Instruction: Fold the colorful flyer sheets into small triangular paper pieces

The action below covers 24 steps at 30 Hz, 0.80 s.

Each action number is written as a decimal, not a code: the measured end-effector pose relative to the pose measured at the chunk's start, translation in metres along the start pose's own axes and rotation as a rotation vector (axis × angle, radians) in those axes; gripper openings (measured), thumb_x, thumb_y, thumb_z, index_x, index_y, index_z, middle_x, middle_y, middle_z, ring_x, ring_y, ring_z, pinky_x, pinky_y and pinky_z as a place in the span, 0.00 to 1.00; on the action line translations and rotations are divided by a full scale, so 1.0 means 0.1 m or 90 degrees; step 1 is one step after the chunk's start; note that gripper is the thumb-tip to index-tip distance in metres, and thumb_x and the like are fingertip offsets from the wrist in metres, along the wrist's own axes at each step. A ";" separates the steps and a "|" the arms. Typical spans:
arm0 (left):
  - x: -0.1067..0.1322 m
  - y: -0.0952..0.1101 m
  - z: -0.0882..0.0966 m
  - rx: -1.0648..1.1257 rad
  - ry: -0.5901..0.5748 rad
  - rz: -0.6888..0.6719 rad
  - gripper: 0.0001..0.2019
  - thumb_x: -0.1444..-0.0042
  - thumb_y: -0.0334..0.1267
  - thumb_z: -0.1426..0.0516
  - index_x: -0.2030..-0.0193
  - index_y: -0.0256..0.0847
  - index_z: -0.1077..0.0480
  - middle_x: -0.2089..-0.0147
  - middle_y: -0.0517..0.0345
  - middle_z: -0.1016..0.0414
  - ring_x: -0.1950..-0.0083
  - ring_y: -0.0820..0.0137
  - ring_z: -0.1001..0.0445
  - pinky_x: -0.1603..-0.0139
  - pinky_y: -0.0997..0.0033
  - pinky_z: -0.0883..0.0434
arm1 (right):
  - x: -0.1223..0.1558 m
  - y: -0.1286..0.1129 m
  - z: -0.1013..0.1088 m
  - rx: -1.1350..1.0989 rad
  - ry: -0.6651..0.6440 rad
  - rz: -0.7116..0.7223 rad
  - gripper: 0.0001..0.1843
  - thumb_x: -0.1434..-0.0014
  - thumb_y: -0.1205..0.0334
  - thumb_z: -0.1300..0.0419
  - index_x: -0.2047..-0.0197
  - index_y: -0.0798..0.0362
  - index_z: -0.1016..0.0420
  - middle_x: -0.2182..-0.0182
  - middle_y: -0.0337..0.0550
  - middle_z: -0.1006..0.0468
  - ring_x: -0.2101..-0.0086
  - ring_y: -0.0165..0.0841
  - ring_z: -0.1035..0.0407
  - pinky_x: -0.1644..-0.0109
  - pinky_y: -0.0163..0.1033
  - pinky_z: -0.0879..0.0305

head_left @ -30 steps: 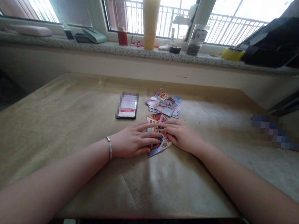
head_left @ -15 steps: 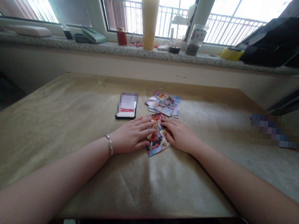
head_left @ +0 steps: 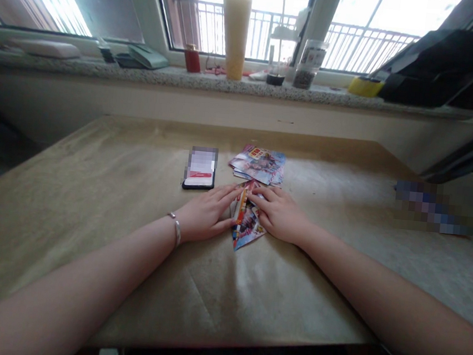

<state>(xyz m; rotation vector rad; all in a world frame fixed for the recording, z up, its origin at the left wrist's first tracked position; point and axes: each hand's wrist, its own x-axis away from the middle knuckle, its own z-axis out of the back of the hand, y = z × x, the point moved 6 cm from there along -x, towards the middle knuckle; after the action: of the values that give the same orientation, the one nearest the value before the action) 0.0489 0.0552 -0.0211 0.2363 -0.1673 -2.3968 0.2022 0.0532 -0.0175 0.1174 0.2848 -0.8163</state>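
Left hand (head_left: 205, 213): palm down and wide, fingers reaching far and right, tips on the paper's left side; thumb stretched apart, its tip at the paper's left edge.
Right hand (head_left: 281, 212): palm down, loosely flattened, fingers pointing left and a little bent, tips on the paper's far right part.
Arms: both come in from the near corners, slanting inward to the middle; the left wrist wears a bracelet (head_left: 178, 230).
Paper (head_left: 251, 223): colourful, printed, flat between and partly under both hands, a pointed corner toward the near side; the fingers hide some of its outline.
Stack (head_left: 261, 163): similar printed sheets, slightly fanned, just beyond the paper.
Phone (head_left: 199, 178): lying far of the left hand, left of the stack, screen pixelated.
Table (head_left: 312, 302): tan, under all of these.
Blurred item (head_left: 432, 208): at the table's far right, too pixelated to tell.
Sill (head_left: 162, 76): beyond the table, bearing a tall cup (head_left: 236, 32) and a red jar (head_left: 192, 60) to its left.
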 end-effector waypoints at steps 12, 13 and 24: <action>0.06 0.15 0.10 -0.108 0.109 -0.145 0.24 0.37 0.40 0.50 0.35 0.44 0.44 0.30 0.48 0.50 0.29 0.56 0.55 0.31 0.50 0.47 | 0.01 -0.07 0.01 -0.057 0.013 0.085 0.20 0.41 0.69 0.48 0.47 0.48 0.28 0.45 0.48 0.31 0.49 0.43 0.39 0.46 0.52 0.39; 0.06 0.16 0.11 -0.117 0.109 -0.147 0.22 0.37 0.39 0.49 0.37 0.43 0.42 0.31 0.48 0.49 0.29 0.56 0.55 0.31 0.50 0.47 | 0.02 -0.07 0.00 -0.058 0.010 0.088 0.19 0.41 0.69 0.48 0.48 0.48 0.26 0.44 0.47 0.30 0.49 0.43 0.39 0.46 0.52 0.39; 0.05 0.18 0.16 -0.144 0.121 -0.142 0.25 0.39 0.37 0.50 0.34 0.42 0.45 0.33 0.52 0.42 0.30 0.57 0.51 0.30 0.48 0.50 | 0.01 -0.13 0.03 -0.084 0.002 0.147 0.22 0.40 0.68 0.47 0.43 0.48 0.31 0.46 0.46 0.29 0.51 0.40 0.36 0.47 0.49 0.37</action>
<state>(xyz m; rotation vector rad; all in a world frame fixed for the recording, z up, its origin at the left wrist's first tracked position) 0.0538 0.0394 -0.0022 0.3908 0.2277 -2.5698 0.1941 0.0430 -0.0154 0.0272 0.3209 -0.5661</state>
